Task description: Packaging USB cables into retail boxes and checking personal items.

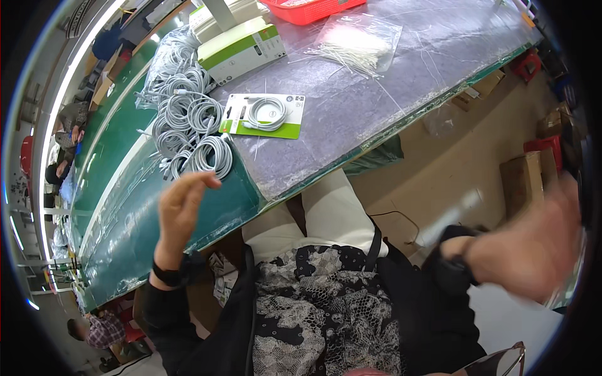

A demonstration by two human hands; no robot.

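Note:
My left hand [180, 210] is raised over the green part of the table, just below a pile of coiled grey cables [188, 119]. Its fingers are loosely bent, with nothing visible in them. A tied coil [212, 155] is the one nearest its fingertips. Far out to the right, beyond the table, my right hand [533, 244] is smeared by motion; its fingers cannot be made out. On the grey mat [301, 150] lies a white and green card [295, 125] with a coiled white cable [267, 114] on it.
Behind the card stand a white and green box [244, 53] and a red plastic basket [310, 9]. A clear bag of white cable ties [357, 47] lies at the back, with loose ties around. Cardboard boxes [523, 185] stand on the floor to the right. Other people sit far left.

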